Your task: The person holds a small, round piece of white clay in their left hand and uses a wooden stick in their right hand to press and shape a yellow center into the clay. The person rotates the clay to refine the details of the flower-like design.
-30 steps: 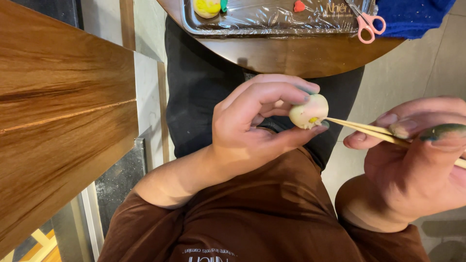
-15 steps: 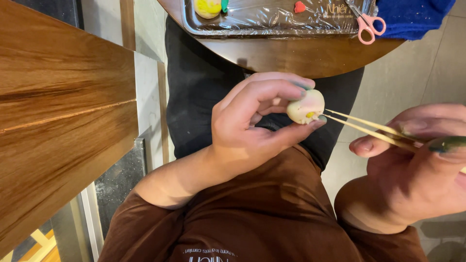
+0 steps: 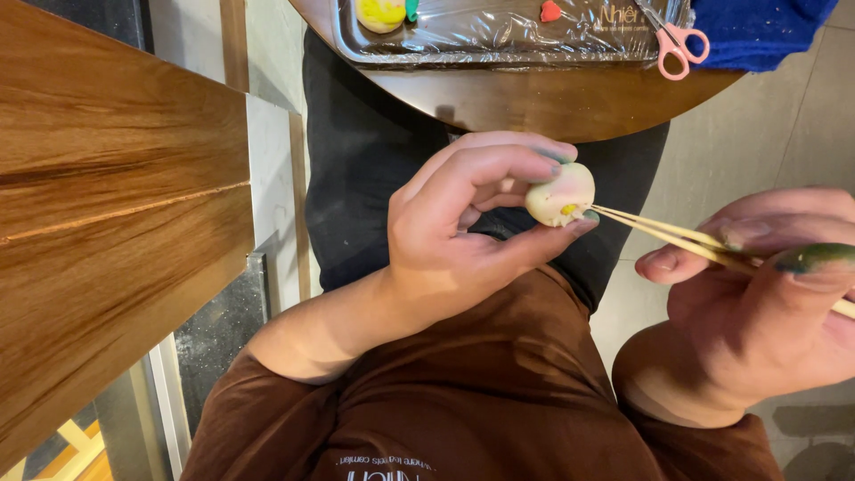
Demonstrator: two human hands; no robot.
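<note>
The left hand (image 3: 463, 240) pinches a small pale dough ball (image 3: 561, 194) between fingers and thumb. From four o'clock, the right hand (image 3: 766, 294) grips thin wooden sticks (image 3: 659, 233), long axis aimed toward ten o'clock, tips touching the ball's yellow spot.

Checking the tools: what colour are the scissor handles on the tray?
Pink, on the scissors, clearest in the head view.

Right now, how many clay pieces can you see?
4. One pale ball held in the left hand, poked by sticks from the right hand. Three lie on the tray: yellow, green and red. More may lie beyond the frame's top edge.
</note>
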